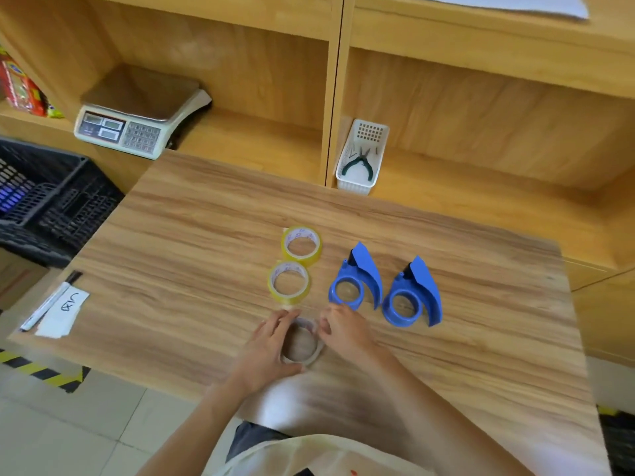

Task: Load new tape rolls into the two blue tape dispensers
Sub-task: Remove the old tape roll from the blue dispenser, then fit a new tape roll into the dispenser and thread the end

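Observation:
Two blue tape dispensers stand side by side on the wooden table (178, 235): one (357, 278) nearer the middle, the other (414, 293) to its right. Two yellow tape rolls lie flat left of them, one (301, 245) behind the other (288, 282). In front of those, a bare cardboard ring (311, 359) is held between both hands. My left hand (269, 348) grips its left side. My right hand (343, 329) pinches its upper right edge. The ring is blurred.
A marker pen (51, 300) and a slip of paper (63, 314) lie at the table's left edge. Behind are wooden shelves with a weighing scale (134, 121) and a white basket (362, 156) holding pliers. A black crate (44, 201) stands at the left.

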